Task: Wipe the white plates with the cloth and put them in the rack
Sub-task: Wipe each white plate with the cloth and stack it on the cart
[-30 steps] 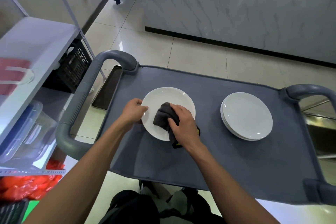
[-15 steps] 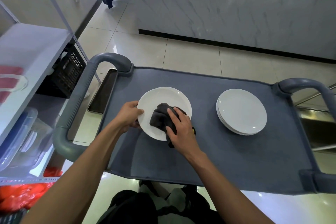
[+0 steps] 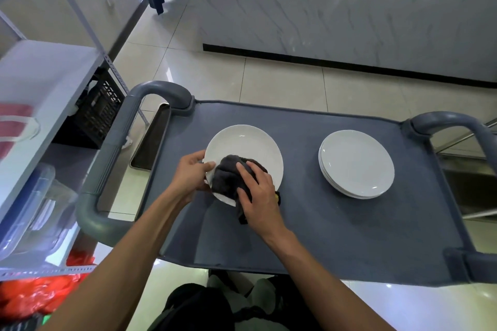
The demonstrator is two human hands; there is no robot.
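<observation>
one white plate (image 3: 247,145) lies on the grey cart top (image 3: 309,223). the left hand (image 3: 191,172) pinches its near-left rim, thumb on top. the right hand (image 3: 256,193) presses a dark cloth (image 3: 227,179) onto the plate's near part, fingers curled over it. a stack of white plates (image 3: 356,163) sits well apart to the right.

On a grey cart (image 3: 336,228), the left hand (image 3: 191,175) pinches a white plate's (image 3: 243,146) rim while the right hand (image 3: 258,193) presses a dark cloth (image 3: 227,176) onto it; a stack of white plates (image 3: 356,164) sits well apart.
</observation>
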